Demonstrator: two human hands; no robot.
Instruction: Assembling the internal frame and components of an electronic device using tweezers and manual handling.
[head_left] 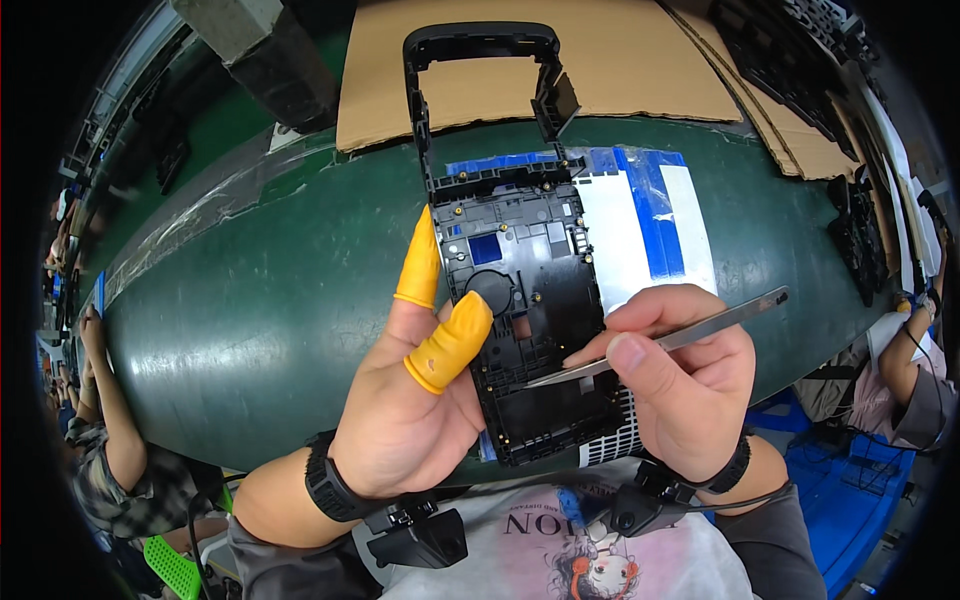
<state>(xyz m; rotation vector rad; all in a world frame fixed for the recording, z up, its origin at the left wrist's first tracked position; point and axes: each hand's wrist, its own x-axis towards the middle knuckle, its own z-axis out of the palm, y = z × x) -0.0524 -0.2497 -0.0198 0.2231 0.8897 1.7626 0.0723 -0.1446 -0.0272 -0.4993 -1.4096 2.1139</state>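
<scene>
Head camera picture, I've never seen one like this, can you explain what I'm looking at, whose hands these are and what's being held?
This is one picture from a wide fisheye camera worn on a person's head, looking down at their own two hands, so straight edges bend near the rim. The left hand, with yellow rubber finger covers on thumb and forefinger, holds a black plastic frame with small metal inserts and a loop handle at its far end. The right hand holds metal tweezers in a pinch grip, tips resting on the frame. Below is a dark green work surface with blue-and-white sheets, cardboard behind and more black parts at right. Other people sit at both sides.
</scene>
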